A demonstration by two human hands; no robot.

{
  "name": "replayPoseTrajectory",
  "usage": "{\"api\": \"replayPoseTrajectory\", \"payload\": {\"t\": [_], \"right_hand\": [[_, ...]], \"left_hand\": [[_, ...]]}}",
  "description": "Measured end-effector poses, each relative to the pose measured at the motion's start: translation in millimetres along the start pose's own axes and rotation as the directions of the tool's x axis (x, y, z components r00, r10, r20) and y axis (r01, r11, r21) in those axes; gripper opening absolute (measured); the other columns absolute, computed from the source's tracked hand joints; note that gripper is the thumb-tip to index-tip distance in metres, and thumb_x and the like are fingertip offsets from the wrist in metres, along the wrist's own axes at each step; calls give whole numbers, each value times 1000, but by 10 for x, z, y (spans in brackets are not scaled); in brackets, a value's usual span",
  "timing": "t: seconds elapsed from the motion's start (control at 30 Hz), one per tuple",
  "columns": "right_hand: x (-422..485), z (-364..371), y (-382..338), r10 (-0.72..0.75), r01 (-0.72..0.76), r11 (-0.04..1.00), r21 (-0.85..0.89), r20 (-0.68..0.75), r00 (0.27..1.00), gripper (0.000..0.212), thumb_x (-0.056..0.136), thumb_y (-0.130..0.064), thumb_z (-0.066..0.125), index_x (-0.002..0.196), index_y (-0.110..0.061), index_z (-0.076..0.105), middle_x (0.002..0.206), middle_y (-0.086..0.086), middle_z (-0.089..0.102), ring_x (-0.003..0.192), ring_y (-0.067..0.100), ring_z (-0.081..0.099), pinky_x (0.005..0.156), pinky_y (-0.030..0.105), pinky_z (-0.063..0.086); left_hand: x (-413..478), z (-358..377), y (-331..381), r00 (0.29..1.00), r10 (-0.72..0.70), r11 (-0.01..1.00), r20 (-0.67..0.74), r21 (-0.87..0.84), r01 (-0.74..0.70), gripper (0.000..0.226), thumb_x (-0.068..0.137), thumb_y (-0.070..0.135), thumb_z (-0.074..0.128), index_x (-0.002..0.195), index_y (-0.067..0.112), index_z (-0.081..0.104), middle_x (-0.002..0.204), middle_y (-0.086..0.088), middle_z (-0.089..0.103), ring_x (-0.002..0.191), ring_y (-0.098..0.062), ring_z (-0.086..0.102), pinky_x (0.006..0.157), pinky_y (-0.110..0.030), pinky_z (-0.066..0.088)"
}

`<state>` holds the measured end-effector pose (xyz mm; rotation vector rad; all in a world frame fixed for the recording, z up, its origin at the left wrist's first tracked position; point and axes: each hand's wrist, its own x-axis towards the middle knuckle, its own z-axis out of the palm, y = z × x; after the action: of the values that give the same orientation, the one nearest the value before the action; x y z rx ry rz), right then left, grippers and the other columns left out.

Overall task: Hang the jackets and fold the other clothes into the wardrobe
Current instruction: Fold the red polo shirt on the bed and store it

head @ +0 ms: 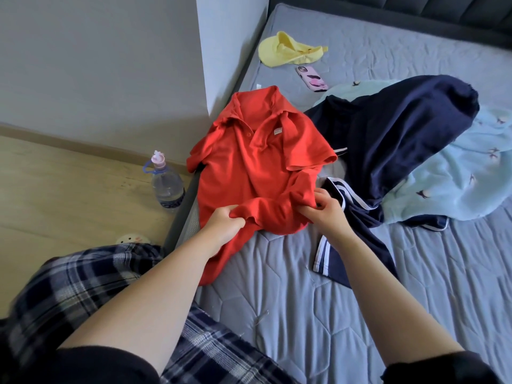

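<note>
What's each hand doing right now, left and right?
Left hand: closed, fingers gripping a bunched fold of the red polo shirt.
Right hand: closed, fingers pinching the same shirt's lower right side.

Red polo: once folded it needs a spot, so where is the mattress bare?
Bare mattress lies near the person, below the red polo and navy garment; also at the far right by the headboard. Crowded: the middle, plus the phone and yellow shirt.

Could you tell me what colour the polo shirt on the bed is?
The polo shirt is red, seen in the head view.
</note>
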<state>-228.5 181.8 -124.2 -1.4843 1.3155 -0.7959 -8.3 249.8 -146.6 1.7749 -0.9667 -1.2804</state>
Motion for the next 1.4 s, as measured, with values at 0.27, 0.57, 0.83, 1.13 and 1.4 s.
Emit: {"api": "replayPoseTrajectory", "payload": {"t": [0.27, 0.57, 0.83, 1.13, 1.4], "right_hand": [[51, -163, -90, 153, -120, 985, 123, -305, 940, 17, 84, -18, 62, 68, -14, 57, 65, 1, 46, 64, 10, 43, 57, 29, 34], [-112, -504, 314, 256, -418, 640, -645, -334, 907, 43, 86, -18, 57, 121, -2, 38, 114, 22, 60, 106, 39, 58, 80, 40, 43], [-178, -659, 244, 412, -521, 853, -12, -598, 688, 12, 72, -9, 50, 78, -16, 57, 72, 4, 57, 74, 28, 57, 58, 25, 40], [-358, -638, 381, 225, -539, 699, -469, -571, 789, 32, 80, -2, 49, 112, -1, 54, 112, 21, 59, 108, 39, 52, 86, 41, 40], [-144, -339, 260, 201, -375, 728, -574, -344, 917, 24, 92, -17, 47, 106, 2, 50, 106, 24, 61, 101, 40, 57, 81, 42, 42]], "left_hand": [[-7, -15, 14, 998, 53, 998, 16, 29, -53, 33, 75, 0, 53, 74, 28, 71, 66, 7, 62, 61, -9, 53, 58, -22, 40], [-178, 195, -85, 819, -38, 643, 572, 642, -419, 44, 77, 44, 64, 121, 40, 61, 104, 12, 45, 97, -7, 51, 86, -21, 38], [-129, 112, -57, 931, 115, 670, 347, 665, -330, 29, 97, 35, 44, 110, 28, 70, 107, 3, 61, 104, -19, 58, 90, -30, 42], [-118, 18, -55, 945, -1, 701, 327, 674, -232, 28, 89, 44, 55, 78, 22, 69, 69, 5, 67, 61, -12, 61, 62, -27, 48], [-329, 431, -119, 788, 122, 6, 603, 794, -608, 58, 81, 35, 68, 131, 21, 43, 123, -2, 48, 112, -24, 50, 80, -38, 45]]}}
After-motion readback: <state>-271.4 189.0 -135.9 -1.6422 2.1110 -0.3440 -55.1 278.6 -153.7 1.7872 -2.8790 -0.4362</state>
